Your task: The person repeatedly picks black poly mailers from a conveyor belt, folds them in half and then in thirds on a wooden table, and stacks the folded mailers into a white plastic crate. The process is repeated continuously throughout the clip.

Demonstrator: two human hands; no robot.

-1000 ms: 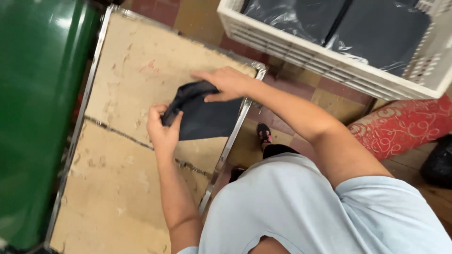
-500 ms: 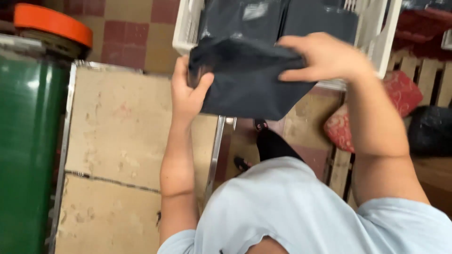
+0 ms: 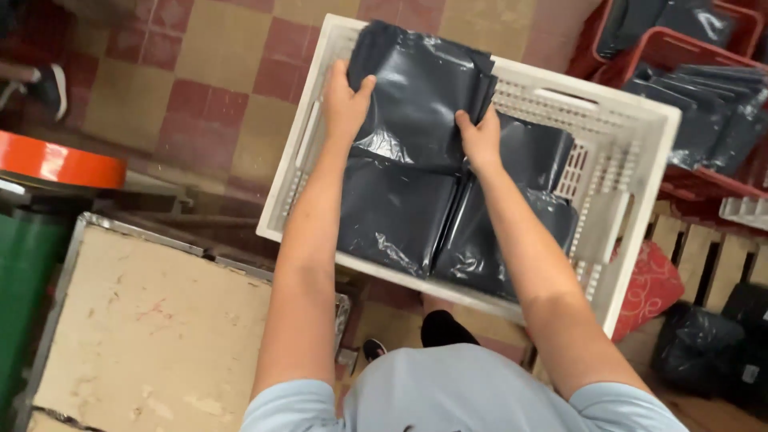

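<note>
A folded dark plastic bag (image 3: pixel 420 88) is held flat between both hands above the far half of a white slatted crate (image 3: pixel 632 140). The left hand (image 3: pixel 346 100) has its grip clenched on the bag's left edge, thumb lying on top; the right hand (image 3: pixel 480 140) pinches the lower right corner in the same manner. The bag sits partly over the crate's far rim and partly over the contents below.

Inside the crate lie further folded dark bags (image 3: pixel 444 216) — two stacks side by side, glossy and slightly creased, reaching toward the near wall.

To the right, red crates (image 3: pixel 680 48) hold more dark bags, standing close against the white crate. Below them a red patterned cushion (image 3: pixel 652 284) rests beside wooden slats, with a dark sack (image 3: pixel 696 344) near it.

To the left, a worn beige worktop (image 3: pixel 160 320) with a metal edge lies near the crate's near left corner — beside it a green drum (image 3: pixel 24 272) with an orange lid (image 3: pixel 56 164) next to it. The floor (image 3: pixel 208 72) is tiled in red and tan checks.
</note>
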